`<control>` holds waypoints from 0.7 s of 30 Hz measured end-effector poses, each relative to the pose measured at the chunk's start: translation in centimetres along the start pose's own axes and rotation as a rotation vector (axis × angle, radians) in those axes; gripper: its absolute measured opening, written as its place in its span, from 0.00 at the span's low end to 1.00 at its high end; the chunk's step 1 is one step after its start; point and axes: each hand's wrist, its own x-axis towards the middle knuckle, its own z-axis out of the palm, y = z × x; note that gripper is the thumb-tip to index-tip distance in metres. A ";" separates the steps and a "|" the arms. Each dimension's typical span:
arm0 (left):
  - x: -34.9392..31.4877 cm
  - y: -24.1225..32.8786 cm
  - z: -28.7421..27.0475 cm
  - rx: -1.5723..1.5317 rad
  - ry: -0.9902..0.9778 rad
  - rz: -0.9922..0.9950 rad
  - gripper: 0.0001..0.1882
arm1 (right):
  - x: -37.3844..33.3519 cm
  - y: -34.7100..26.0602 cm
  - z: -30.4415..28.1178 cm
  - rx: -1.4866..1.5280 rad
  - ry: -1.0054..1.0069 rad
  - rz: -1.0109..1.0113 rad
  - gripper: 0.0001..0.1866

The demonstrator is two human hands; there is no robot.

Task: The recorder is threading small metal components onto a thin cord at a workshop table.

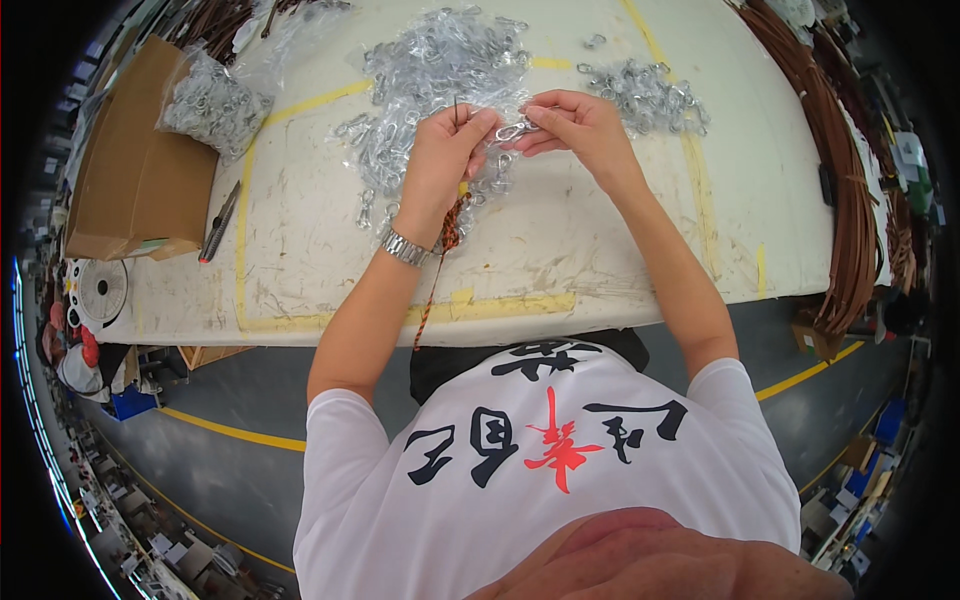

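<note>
My left hand is closed, thumb against the fingers, over the pile's near edge. A thin dark point sticks up from it; what it belongs to is hidden. Below that wrist, an orange-and-black braided cord trails toward the table's front edge. My right hand pinches a silver metal snap hook, whose loop end reaches toward the left fingers. Just beyond both hands lies a large pile of metal snap hooks in clear plastic. A smaller heap of hooks sits right of my right hand.
Left on the pale table stand a cardboard box and a clear bag of hooks. A box cutter lies beside the box. Brown strips hang over the right edge. A small white fan is at the left corner.
</note>
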 end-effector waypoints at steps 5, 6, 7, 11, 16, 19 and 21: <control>-0.2 1.3 -0.1 -0.249 -0.147 -0.226 0.17 | 0.2 0.5 -0.8 0.020 -0.014 0.080 0.13; -0.2 1.2 -0.2 -0.251 -0.145 -0.226 0.17 | 0.3 0.6 -1.0 0.020 -0.017 0.081 0.13; -0.1 1.1 -0.2 -0.237 -0.207 -0.222 0.17 | 0.5 0.7 -1.1 -0.030 0.004 0.059 0.13; -0.3 0.2 0.2 -0.158 -0.204 -0.146 0.14 | 0.3 0.4 -0.8 -0.068 0.037 0.023 0.13; -0.7 0.7 0.7 -0.090 -0.122 -0.060 0.12 | 0.1 0.2 -0.6 -0.038 0.065 0.011 0.11; -1.0 0.8 1.3 -0.132 -0.174 -0.090 0.12 | -0.5 -0.1 0.3 -0.210 0.153 -0.127 0.09; -1.1 0.9 1.3 -0.162 -0.215 -0.113 0.12 | -1.1 -0.8 0.8 -0.347 0.224 -0.228 0.09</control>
